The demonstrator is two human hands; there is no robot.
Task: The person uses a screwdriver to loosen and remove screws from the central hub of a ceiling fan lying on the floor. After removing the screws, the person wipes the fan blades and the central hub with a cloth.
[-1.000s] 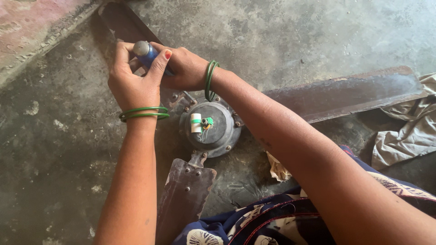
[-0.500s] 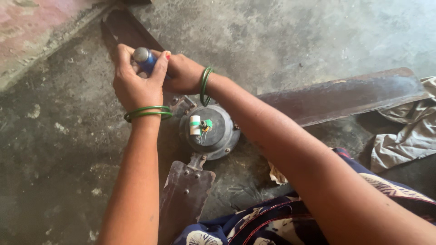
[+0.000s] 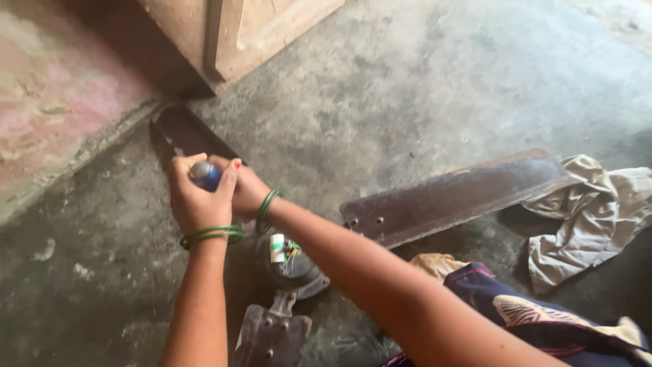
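Blue round-capped cylinder (image 3: pixel 205 175) clamped in left hand (image 3: pixel 197 197) grip, right hand (image 3: pixel 246 192) cupped alongside, over dusty fan motor (image 3: pixel 292 265)

Bare grey concrete floor (image 3: pixel 421 88), stained. On it: ceiling fan motor (image 3: pixel 293 268) w/ three dark blades (image 3: pixel 448 200) spread flat, crumpled beige rag (image 3: pixel 598 217) at right, wooden door (image 3: pixel 244 34) base at top.

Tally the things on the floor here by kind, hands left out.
Fan blades: 3
Fan motor: 1
Blue can gripped in left hand, right hand beside it: 1
Crumpled cloths: 2
Total: 7
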